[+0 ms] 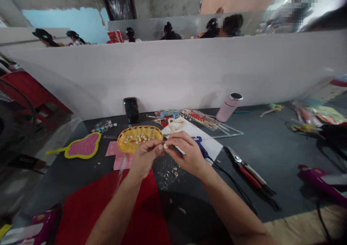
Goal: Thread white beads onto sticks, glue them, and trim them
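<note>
My left hand (pixel 148 156) and my right hand (pixel 188 152) meet above the table's middle, each with fingers pinched on one small cream-coloured piece (pixel 165 146). Its exact kind is too small to make out. Just left of my hands, similar pale pieces lie in a yellow woven basket (pixel 127 130). Below my fingers, pale crumbs and chips (pixel 172 173) are scattered on the dark tabletop. A blue glue gun (pixel 200 143) rests beyond my right hand on a white sheet (pixel 215 149), along with a ring of pale pieces (pixel 176 124).
Red cloth (pixel 108 201) lies under my left forearm. Red-handled pliers (pixel 248 172) and a black cord are to the right. A pink flask (pixel 229 107), a phone (pixel 131 110) and bundled sticks (pixel 200 119) stand or lie near the white partition (pixel 173 71). Several people sit beyond it.
</note>
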A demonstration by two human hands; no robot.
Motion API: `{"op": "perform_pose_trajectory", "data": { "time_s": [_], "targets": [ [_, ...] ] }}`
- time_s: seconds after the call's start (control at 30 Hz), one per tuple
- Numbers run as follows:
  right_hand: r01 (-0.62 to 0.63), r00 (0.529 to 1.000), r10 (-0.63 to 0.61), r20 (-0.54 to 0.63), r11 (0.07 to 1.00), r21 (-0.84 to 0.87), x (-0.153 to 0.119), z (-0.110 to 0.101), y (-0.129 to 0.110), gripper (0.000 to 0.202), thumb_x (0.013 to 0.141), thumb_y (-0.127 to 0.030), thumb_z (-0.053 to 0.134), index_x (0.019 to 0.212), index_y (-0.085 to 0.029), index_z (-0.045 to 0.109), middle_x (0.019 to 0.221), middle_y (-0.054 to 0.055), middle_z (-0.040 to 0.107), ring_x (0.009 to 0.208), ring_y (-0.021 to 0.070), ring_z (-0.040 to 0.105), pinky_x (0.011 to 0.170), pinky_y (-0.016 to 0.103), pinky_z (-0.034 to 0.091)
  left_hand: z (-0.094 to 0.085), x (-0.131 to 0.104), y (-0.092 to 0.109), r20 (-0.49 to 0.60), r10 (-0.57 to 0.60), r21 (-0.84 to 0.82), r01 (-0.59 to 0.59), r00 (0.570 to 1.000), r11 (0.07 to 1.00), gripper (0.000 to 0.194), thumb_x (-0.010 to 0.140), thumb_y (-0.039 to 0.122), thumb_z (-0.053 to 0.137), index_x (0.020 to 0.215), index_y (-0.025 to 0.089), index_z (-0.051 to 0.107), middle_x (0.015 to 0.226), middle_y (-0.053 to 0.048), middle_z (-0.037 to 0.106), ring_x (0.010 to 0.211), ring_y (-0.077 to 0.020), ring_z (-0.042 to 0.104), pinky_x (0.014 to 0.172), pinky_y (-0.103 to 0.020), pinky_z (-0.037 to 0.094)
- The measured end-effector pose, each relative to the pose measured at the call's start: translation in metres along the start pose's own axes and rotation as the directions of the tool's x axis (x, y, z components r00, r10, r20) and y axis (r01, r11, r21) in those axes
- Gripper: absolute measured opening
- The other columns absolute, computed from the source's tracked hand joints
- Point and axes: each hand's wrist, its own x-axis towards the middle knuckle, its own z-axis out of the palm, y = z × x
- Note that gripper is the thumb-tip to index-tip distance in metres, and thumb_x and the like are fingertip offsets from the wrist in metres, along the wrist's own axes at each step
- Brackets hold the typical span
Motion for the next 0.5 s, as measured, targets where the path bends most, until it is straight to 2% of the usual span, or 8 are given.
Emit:
{"op": "perform_pose_trajectory", "data": {
  "time_s": [0.17, 0.33, 0.5],
  "targets": [
    [0.017, 1.0, -0.016, 0.02, 0.998, -0.062, 0.001, 0.0003, 0.0003, 0.017, 0.083, -0.014, 0.057, 0.098, -0.021, 0.061, 0.095, 0.006, 0.063, 0.09, 0.0182, 0.057, 0.085, 0.038, 0.049, -0.004, 0.0002, 0.0001, 0.076, 0.033, 0.064, -0.038, 0.997, 0.997, 0.013, 0.073, 0.027, 0.069, 0.079, 0.016, 0.071, 0.066, 0.0, 0.059, 0.064, -0.0094, 0.049, 0.063, -0.022, 0.039],
    [-0.018, 0.999, 0.016, 0.037, 0.999, 0.048, 0.0016, -0.0005, -0.0001, 0.019, 0.083, -0.014, 0.057, 0.1, -0.021, 0.061, 0.092, 0.005, 0.063, 0.09, 0.0166, 0.057, 0.082, 0.033, 0.05, -0.0023, -0.0006, 0.0018, 0.081, 0.004, 0.031, -0.007, 0.997, 0.999, 0.016, 0.071, 0.027, 0.071, 0.082, 0.016, 0.072, 0.071, -0.002, 0.062, 0.065, -0.0095, 0.05, 0.061, -0.022, 0.04],
    [-0.084, 0.993, 0.067, 0.098, 0.981, 0.175, 0.0008, -0.0034, -0.0001, 0.024, 0.084, -0.017, 0.057, 0.107, -0.022, 0.06, 0.098, 0.006, 0.062, 0.095, 0.0162, 0.058, 0.083, 0.033, 0.05, -0.0053, -0.0007, 0.0016, 0.095, -0.008, 0.017, 0.007, 0.995, 1.0, 0.016, 0.072, 0.028, 0.07, 0.082, 0.016, 0.071, 0.071, -0.002, 0.062, 0.065, -0.0093, 0.051, 0.061, -0.022, 0.04]
  ]
}}
